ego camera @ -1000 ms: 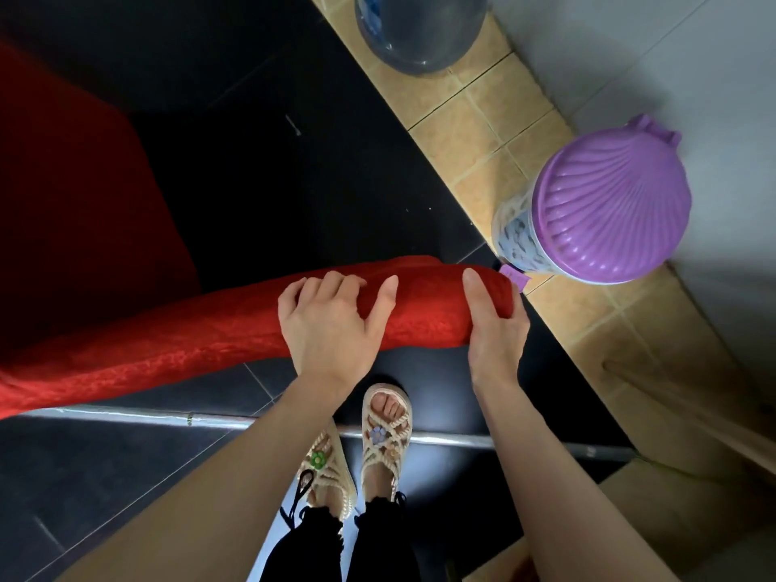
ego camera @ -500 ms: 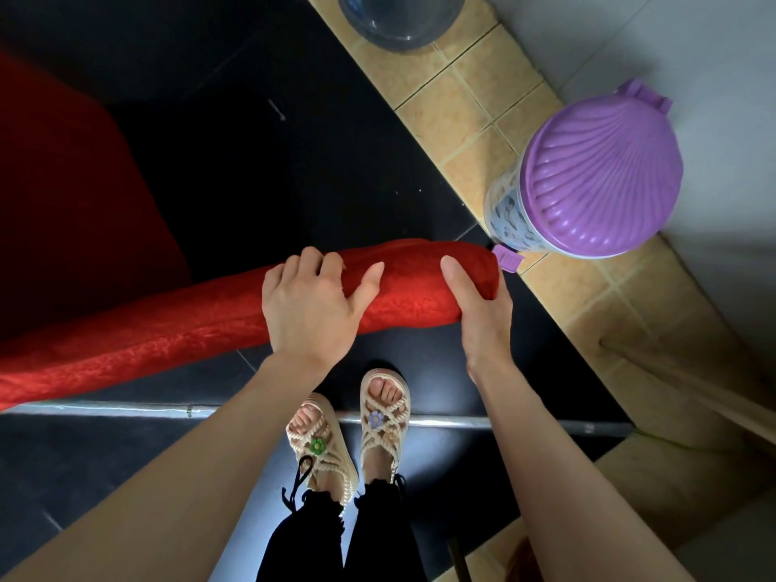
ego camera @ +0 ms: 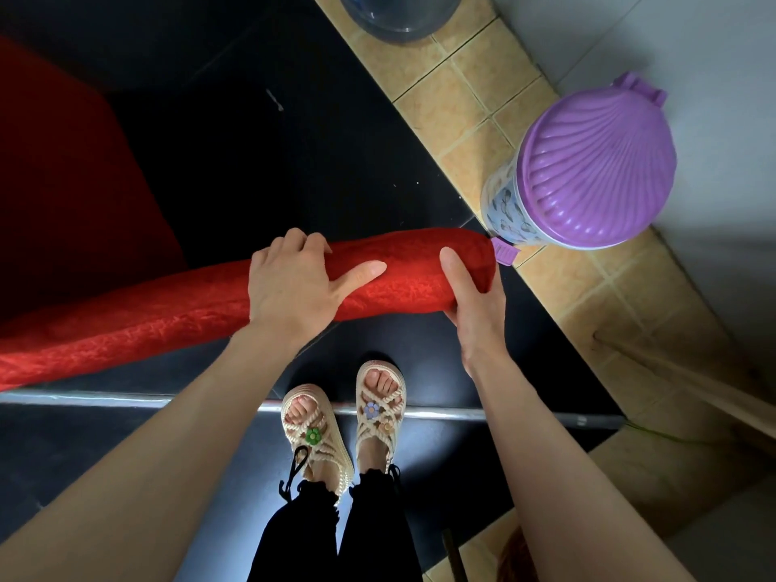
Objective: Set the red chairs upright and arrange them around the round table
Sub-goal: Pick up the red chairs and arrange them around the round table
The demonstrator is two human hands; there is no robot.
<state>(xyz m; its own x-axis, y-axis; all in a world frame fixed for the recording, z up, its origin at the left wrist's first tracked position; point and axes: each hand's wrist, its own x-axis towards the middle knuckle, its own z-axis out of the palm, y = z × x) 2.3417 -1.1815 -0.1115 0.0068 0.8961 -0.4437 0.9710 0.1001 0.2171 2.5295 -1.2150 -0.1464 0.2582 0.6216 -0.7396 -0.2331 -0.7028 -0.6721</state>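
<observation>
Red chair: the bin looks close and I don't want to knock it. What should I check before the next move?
1. Left hand grips the red chair at its top edge: ok.
2. Right hand grips its end: ok.
3. Gap to the purple bin: not ok, the chair end sits right at its pedal.
4. Sandals clear of the metal bar: cannot tell.
5. Round table in view: not ok.
</observation>
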